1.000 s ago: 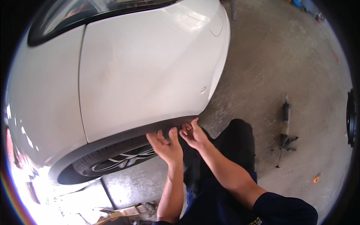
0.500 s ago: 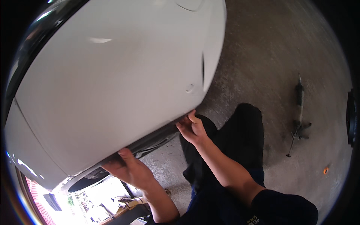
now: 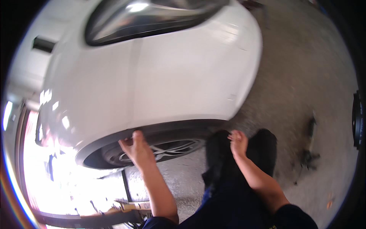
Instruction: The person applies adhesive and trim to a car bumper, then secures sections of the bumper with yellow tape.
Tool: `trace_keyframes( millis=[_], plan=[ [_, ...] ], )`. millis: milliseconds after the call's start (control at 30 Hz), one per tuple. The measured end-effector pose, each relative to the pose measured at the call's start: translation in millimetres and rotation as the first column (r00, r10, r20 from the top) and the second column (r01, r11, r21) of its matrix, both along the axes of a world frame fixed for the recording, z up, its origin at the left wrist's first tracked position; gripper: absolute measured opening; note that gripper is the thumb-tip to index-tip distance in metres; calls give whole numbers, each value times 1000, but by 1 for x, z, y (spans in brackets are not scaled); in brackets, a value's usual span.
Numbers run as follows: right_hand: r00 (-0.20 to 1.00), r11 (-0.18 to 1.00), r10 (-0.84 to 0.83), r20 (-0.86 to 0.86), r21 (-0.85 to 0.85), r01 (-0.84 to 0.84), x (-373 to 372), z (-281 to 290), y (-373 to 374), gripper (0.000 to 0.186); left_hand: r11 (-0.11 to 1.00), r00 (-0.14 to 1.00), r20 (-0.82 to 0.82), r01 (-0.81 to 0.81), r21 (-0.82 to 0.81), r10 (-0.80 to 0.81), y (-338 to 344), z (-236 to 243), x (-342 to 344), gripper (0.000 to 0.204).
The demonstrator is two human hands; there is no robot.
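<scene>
Moved since the earlier frame: the right hand (image 3: 238,143) has come off the dark wheel-arch trim (image 3: 183,125) and is now apart from it; the left hand (image 3: 139,150) has loosened from its hold around the trim's lower edge; the view has swung too, so that the wheel (image 3: 177,148) and a side window (image 3: 152,21) show again.
Left hand: thumb raised and spread apart from the fingers, at the lower edge of the trim, in front of the wheel; whether the thumb touches the trim, I cannot tell.
Right hand: in front of the person's knees (image 3: 267,147), just beyond the trim's right end, fingers bent inward; blur hides whether they close fully, and I cannot tell if anything is inside.
Wheel-arch trim: along the bottom edge of the white car body (image 3: 183,84), curving over the top of the wheel.
Wheel: beneath the trim, dark tyre around a spoked, silvery rim, partly behind the left hand.
Floor (image 3: 293,76): grey, with a long, slim, dark-ended part (image 3: 310,139) lying to the right of the knees, and a small orange object (image 3: 330,202) nearer the lower right, both blurred.
Lower left: a tan, elongated piece (image 3: 131,206) beside strong glare.
</scene>
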State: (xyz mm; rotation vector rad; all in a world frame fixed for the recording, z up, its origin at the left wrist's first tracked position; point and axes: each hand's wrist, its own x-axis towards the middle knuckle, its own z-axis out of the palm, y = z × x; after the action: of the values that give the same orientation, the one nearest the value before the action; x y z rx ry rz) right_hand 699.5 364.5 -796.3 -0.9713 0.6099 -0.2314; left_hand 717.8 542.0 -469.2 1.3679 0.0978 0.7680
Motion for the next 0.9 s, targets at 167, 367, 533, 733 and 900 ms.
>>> trace_keyframes(
  millis=[167,367,533,733,900],
  plan=[
    [886,720,252,389,-687,97,-3,93,-21,22,999,989,149,-22,33,17,28,47,0,61],
    [39,521,730,682,-593,614,24,263,53,28,993,986,131,-99,-70,108,45,59,-2,69],
    [161,32,898,410,-426,904,57,357,97,45,972,976,18,-215,-96,218,88,65,-1,81],
    [387,-302,845,369,-268,915,72,340,50,52,950,957,103,-250,-186,271,135,55,-18,66],
    [-66,198,977,202,-756,624,43,341,36,25,1000,986,165,-18,6,17,125,58,-17,59]
  ],
)
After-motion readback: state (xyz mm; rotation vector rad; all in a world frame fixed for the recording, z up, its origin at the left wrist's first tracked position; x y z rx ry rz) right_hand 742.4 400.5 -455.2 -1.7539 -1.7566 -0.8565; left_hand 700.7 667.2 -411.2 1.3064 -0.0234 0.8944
